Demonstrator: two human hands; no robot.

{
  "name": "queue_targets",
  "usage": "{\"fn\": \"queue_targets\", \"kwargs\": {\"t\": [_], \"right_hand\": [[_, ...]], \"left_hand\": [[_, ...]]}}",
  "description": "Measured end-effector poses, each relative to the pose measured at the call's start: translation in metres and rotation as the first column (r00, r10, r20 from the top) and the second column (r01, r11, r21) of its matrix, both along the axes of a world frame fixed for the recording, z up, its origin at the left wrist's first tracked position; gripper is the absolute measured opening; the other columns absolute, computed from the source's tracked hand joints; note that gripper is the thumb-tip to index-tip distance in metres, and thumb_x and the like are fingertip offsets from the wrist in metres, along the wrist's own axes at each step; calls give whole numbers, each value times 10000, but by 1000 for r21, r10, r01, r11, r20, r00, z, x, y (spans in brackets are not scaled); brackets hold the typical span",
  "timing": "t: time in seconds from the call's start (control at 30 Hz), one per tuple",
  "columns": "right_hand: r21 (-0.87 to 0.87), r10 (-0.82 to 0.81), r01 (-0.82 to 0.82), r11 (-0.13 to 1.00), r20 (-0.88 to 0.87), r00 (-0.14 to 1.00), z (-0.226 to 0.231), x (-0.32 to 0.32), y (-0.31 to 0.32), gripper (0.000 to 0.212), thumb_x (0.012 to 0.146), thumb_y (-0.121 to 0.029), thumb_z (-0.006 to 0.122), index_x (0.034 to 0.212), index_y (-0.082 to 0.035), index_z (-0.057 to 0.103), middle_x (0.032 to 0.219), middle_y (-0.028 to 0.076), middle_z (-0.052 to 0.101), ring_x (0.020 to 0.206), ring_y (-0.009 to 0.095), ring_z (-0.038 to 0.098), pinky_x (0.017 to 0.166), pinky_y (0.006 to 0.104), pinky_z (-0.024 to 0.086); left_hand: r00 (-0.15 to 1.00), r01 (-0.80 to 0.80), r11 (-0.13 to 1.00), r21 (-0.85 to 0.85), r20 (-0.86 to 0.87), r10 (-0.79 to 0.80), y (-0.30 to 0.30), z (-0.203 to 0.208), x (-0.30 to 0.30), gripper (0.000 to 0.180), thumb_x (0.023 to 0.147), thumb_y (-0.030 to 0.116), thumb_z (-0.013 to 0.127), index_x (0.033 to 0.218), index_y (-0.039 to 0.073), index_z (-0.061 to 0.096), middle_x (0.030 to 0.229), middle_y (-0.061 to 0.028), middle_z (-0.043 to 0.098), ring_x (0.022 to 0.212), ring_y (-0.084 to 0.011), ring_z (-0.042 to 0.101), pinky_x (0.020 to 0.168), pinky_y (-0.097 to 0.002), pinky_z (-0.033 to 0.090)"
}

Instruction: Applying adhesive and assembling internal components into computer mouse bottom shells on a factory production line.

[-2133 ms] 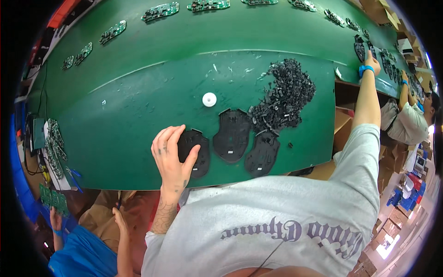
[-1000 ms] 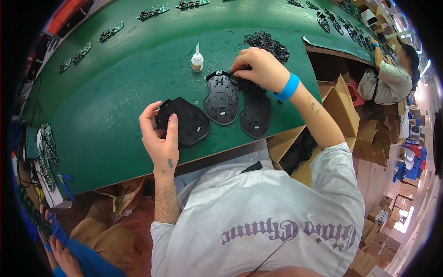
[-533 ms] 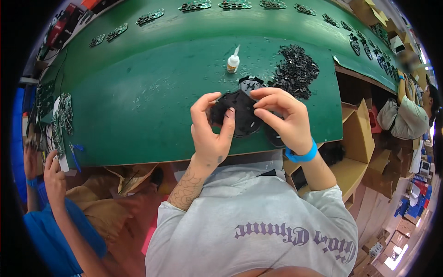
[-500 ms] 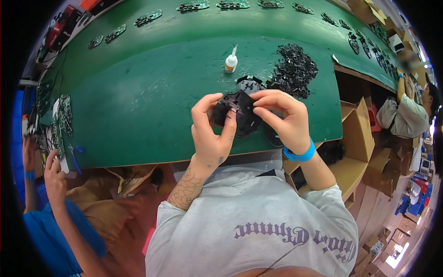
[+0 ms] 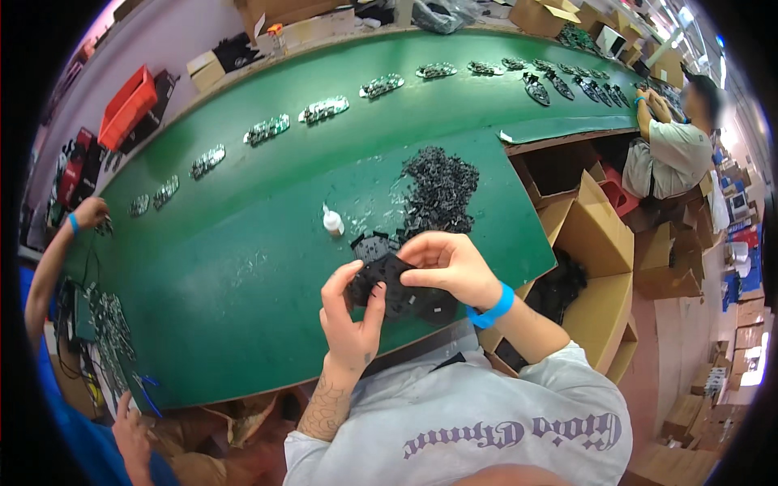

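Note:
A black moulded plastic housing (image 5: 382,277) is held up over the near edge of the green table. My left hand (image 5: 350,328) grips its left side, thumb in front and fingers around the edge. At its upper right edge my right hand (image 5: 450,271) is closed, thumb and forefinger pinched together on the rim; any small piece between them is hidden. Just behind lies another black plastic part (image 5: 373,246), and more black parts are partly covered beneath my hands. A small white squeeze bottle (image 5: 332,221) stands farther back. To its right spreads a heap of small black pieces (image 5: 442,190).
A row of circuit boards (image 5: 324,109) runs along the far strip of the green table (image 5: 235,300). Open cardboard boxes (image 5: 596,235) stand at the right. Two co-workers are nearby: an arm (image 5: 57,255) at the left, a seated person (image 5: 677,150) at the far right.
The view has swung, bringing more of the far table and wall into sight. Both hands remain on the housing. The left co-worker's arm now reaches farther up along the table.

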State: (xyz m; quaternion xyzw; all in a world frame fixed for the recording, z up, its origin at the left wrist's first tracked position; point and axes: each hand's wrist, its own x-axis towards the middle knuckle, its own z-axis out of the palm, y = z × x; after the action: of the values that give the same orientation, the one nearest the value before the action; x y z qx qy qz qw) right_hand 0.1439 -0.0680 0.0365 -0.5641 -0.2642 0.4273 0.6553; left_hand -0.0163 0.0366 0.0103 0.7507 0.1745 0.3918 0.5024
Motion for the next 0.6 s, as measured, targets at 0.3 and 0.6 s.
{"fn": "queue_targets", "kwargs": {"t": [0.3, 0.6], "right_hand": [[243, -648, 657, 714, 585, 488, -37, 323, -12, 252, 737, -169, 811, 906, -3, 727, 878, 76, 723, 800, 131, 653, 754, 276, 518], [-106, -242, 973, 204, 958, 155, -70, 425, 12, 456, 681, -450, 775, 924, -66, 744, 1026, 178, 698, 964, 348, 663, 834, 442, 533]], "left_hand": [[922, -30, 946, 323, -356, 151, 25, -17, -6, 537, 854, 70, 605, 1361, 9, 439, 1194, -151, 585, 1030, -266, 567, 916, -387, 444], [818, 148, 779, 609, -519, 250, 27, -9, 5, 450, 879, 195, 616, 1319, 136, 546, 1356, -54, 508, 1160, -290, 459, 988, -418, 338]]}}
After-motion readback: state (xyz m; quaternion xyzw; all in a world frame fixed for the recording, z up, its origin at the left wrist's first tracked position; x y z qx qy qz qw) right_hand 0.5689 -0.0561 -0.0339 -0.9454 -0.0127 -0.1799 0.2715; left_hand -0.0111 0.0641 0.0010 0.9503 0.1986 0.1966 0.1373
